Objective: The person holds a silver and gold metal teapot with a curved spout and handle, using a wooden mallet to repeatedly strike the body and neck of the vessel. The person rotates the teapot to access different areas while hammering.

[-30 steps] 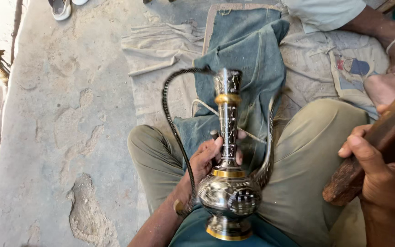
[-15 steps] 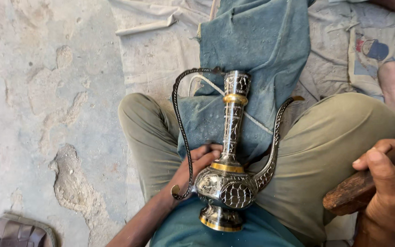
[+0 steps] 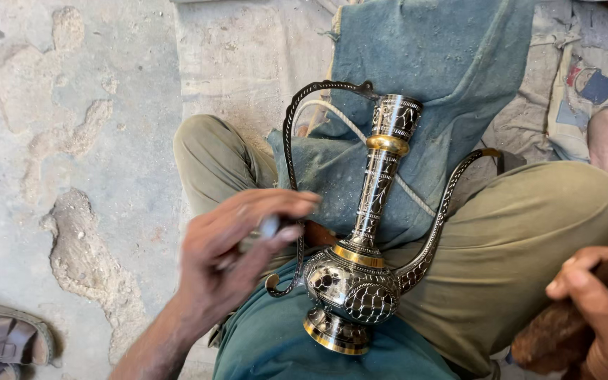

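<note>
An engraved metal ewer (image 3: pixel 360 281) is seen lying across the lap, its base nearest, neck and spout pointing away. The blurred left hand (image 3: pixel 237 257) is just beside its handle, fingers pinched on a small pale object (image 3: pixel 270 225). The right hand (image 3: pixel 599 317) is wrapped around a wooden club (image 3: pixel 571 324) at the frame's edge. Beyond the knees, a blue cloth (image 3: pixel 431 63) is spread; bare concrete floor (image 3: pixel 58 141) lies open leftward.

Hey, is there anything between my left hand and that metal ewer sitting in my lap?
Nothing visible blocks it. The left hand hovers just left of the ewer, with only the ewer's own curved handle between them. The hand is blurred and seems to pinch a small pale object I cannot identify.
</note>
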